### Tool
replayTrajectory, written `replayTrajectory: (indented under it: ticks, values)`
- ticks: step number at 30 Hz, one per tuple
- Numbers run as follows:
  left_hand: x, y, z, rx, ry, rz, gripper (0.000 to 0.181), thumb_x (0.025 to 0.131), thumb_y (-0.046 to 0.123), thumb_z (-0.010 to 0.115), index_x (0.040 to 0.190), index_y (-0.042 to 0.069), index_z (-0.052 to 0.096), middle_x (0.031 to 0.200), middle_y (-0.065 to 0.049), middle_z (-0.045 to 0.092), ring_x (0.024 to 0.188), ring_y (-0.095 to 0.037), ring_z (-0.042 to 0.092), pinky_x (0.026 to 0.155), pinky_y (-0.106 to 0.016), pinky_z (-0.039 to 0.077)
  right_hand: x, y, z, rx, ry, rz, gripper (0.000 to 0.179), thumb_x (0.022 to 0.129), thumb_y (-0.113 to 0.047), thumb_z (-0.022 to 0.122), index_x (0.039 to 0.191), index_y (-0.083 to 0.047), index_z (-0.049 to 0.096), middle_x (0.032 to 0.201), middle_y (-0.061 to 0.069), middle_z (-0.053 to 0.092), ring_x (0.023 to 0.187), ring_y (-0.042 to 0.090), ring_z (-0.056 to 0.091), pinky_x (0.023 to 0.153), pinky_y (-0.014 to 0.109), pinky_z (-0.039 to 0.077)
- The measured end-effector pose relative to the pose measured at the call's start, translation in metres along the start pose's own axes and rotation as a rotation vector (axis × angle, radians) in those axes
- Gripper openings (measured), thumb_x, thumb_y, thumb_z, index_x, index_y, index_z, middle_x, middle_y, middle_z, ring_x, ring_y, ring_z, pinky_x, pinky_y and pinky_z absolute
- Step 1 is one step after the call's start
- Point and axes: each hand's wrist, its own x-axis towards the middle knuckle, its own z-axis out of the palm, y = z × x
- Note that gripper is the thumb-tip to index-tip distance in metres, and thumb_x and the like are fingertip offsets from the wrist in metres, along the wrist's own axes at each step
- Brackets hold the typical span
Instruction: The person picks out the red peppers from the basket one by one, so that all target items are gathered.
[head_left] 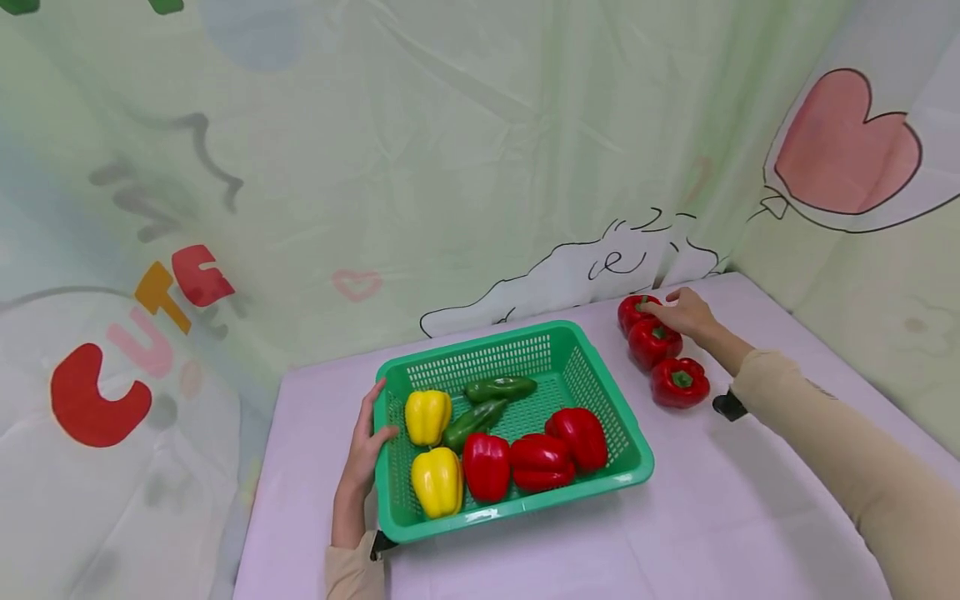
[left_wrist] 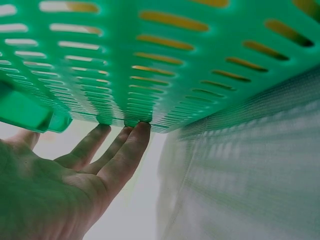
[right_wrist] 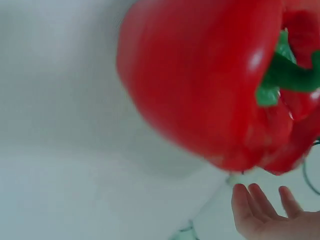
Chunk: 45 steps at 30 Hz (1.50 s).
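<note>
Left hand (head_left: 365, 450) pinches the basket (head_left: 517, 506) at its left side, fingers spread; right hand (head_left: 686, 315), fingers spread, is at the rearmost red pepper (head_left: 628, 317), right of the basket

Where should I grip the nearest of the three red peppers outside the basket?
Probably by the bulging sides of the nearest red pepper, coming from above with thumb and fingers set across the row. It sits with its stem up, leaving its top clear, while the middle pepper crowds its far side.
</note>
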Motion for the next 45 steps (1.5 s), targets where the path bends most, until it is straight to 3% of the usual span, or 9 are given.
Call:
replayTrajectory:
  ticks: [5, 10, 19, 22, 29, 33, 38, 45]
  values:
    - [0.001, 0.001, -0.002, 0.009, 0.008, 0.002, 0.074, 0.090, -0.002, 0.047, 0.157, 0.016, 0.023, 0.158, -0.016, 0.023, 0.128, -0.037, 0.038, 0.092, -0.035, 0.049, -0.010, -0.020, -0.007, -0.098, 0.037, -0.150, 0.067, 0.092, -0.033, 0.059, 0.136, 0.014, 0.036, 0.130, 0.038, 0.041, 0.116, 0.050, 0.043, 0.087, 0.055, 0.050]
    - [0.002, 0.002, -0.003, 0.019, 0.011, 0.007, 0.075, 0.090, -0.001, 0.046, 0.157, 0.017, 0.022, 0.159, -0.016, 0.023, 0.129, -0.037, 0.039, 0.092, -0.039, 0.050, -0.029, -0.045, -0.012, -0.130, -0.006, -0.302, 0.063, 0.094, -0.031, 0.061, 0.135, 0.012, 0.041, 0.132, 0.038, 0.045, 0.116, 0.051, 0.046, 0.086, 0.056, 0.051]
    - [0.003, 0.001, -0.003, 0.008, 0.006, 0.012, 0.075, 0.089, -0.002, 0.046, 0.157, 0.016, 0.022, 0.159, -0.016, 0.023, 0.129, -0.037, 0.038, 0.093, -0.040, 0.049, -0.069, -0.075, 0.011, -0.099, -0.066, -0.494, 0.052, 0.093, -0.026, 0.065, 0.130, 0.008, 0.052, 0.126, 0.032, 0.056, 0.115, 0.046, 0.053, 0.089, 0.057, 0.050]
    - [0.004, 0.000, -0.002, 0.007, 0.007, 0.008, 0.075, 0.089, -0.003, 0.047, 0.157, 0.017, 0.023, 0.159, -0.016, 0.023, 0.130, -0.038, 0.038, 0.095, -0.044, 0.048, -0.082, -0.081, 0.021, -0.075, -0.094, -0.520, 0.052, 0.091, -0.026, 0.066, 0.130, 0.006, 0.053, 0.127, 0.031, 0.056, 0.115, 0.046, 0.055, 0.088, 0.056, 0.051]
    - [0.003, -0.002, -0.001, 0.000, 0.000, 0.014, 0.074, 0.090, -0.003, 0.046, 0.157, 0.016, 0.022, 0.158, -0.018, 0.025, 0.127, -0.038, 0.039, 0.090, -0.034, 0.051, -0.102, -0.091, 0.040, -0.029, -0.166, -0.596, 0.050, 0.089, -0.021, 0.069, 0.128, 0.008, 0.054, 0.125, 0.030, 0.058, 0.112, 0.047, 0.058, 0.085, 0.053, 0.053]
    - [0.002, -0.001, -0.001, 0.000, -0.004, 0.013, 0.074, 0.090, -0.003, 0.046, 0.157, 0.015, 0.022, 0.158, -0.018, 0.024, 0.127, -0.038, 0.039, 0.090, -0.035, 0.050, -0.114, -0.096, 0.052, -0.025, -0.210, -0.639, 0.046, 0.089, -0.020, 0.070, 0.125, 0.006, 0.056, 0.123, 0.025, 0.061, 0.107, 0.042, 0.061, 0.084, 0.048, 0.055]
    - [0.000, -0.001, -0.001, -0.006, -0.007, 0.009, 0.075, 0.090, -0.004, 0.046, 0.157, 0.016, 0.022, 0.157, -0.018, 0.026, 0.127, -0.037, 0.040, 0.090, -0.041, 0.051, -0.128, -0.099, 0.073, -0.073, -0.274, -0.679, 0.044, 0.089, -0.022, 0.070, 0.123, 0.003, 0.059, 0.120, 0.019, 0.064, 0.103, 0.034, 0.063, 0.081, 0.044, 0.056]
    - [-0.001, -0.002, 0.000, -0.004, -0.003, 0.007, 0.074, 0.090, -0.004, 0.046, 0.157, 0.016, 0.023, 0.156, -0.019, 0.027, 0.125, -0.039, 0.041, 0.089, -0.043, 0.052, -0.137, -0.092, 0.096, -0.165, -0.296, -0.714, 0.042, 0.087, -0.024, 0.072, 0.120, 0.000, 0.062, 0.115, 0.014, 0.065, 0.104, 0.030, 0.061, 0.084, 0.044, 0.055]
